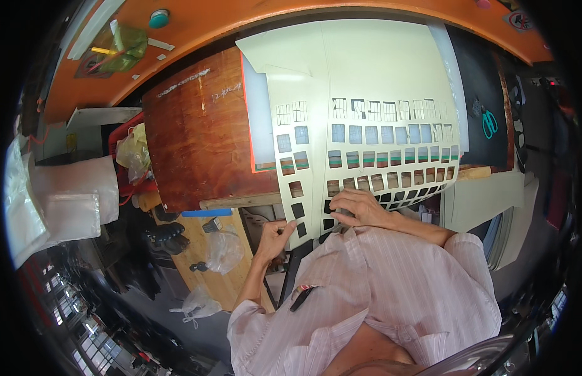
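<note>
A large cream card sheet [382, 59] lies on the work table, its near part hanging over the front edge. Rows of rectangular holes are cut through its near half, and several far ones still have card pieces in them. My left hand [277, 239] is closed, thumb and fingers pinching the sheet's near left edge. Over the holes right of the plain middle strip, my right hand [360, 208] has its fingers bent and gathered on the sheet's lattice. Its fingertips are partly hidden. Under the sheet lies a pale panel [261, 116] with a red edge.
Reddish-brown board [190, 138] covers the table's left side; a black mat [488, 94] with teal scissors handles [489, 125] is at right. An orange ledge [266, 17] runs along the back. Plastic bags [71, 207] hang at left, above a low wooden bench [206, 257]. Card sheets [507, 225] lean at right.
</note>
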A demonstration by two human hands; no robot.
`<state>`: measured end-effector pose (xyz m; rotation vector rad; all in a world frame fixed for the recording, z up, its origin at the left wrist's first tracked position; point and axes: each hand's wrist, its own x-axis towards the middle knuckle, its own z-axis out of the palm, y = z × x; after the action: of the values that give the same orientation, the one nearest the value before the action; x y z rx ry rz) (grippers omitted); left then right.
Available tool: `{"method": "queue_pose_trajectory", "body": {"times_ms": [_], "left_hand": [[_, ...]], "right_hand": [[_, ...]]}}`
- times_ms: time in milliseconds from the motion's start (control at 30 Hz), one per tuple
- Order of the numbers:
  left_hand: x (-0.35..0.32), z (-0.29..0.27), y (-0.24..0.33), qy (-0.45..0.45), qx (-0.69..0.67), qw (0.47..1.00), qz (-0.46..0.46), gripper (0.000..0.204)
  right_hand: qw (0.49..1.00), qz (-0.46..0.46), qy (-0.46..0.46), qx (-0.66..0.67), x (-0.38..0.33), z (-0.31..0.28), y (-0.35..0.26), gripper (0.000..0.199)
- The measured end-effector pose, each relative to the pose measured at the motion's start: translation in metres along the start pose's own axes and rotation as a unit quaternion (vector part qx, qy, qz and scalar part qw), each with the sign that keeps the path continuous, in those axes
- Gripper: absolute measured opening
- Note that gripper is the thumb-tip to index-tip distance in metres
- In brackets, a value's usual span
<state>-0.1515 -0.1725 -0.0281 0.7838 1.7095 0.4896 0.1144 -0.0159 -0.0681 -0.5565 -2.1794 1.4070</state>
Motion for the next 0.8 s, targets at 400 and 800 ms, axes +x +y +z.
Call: {"method": "queue_pose_trajectory", "body": {"times_ms": [400,800], "left_hand": [[0.009,0.045,0.159,-0.061,-0.025,0.965,0.255,0.047],[0.093,0.008,0.151,0.333,0.173,0.895,0.24,0.034]], "right_hand": [[0.995,-0.029,-0.045,-0.08,-0.036,-0.032,-0.04,0.078],[0.977,0.051,0.205,-0.029,-0.036,-0.151,-0.068,0.018]]}}
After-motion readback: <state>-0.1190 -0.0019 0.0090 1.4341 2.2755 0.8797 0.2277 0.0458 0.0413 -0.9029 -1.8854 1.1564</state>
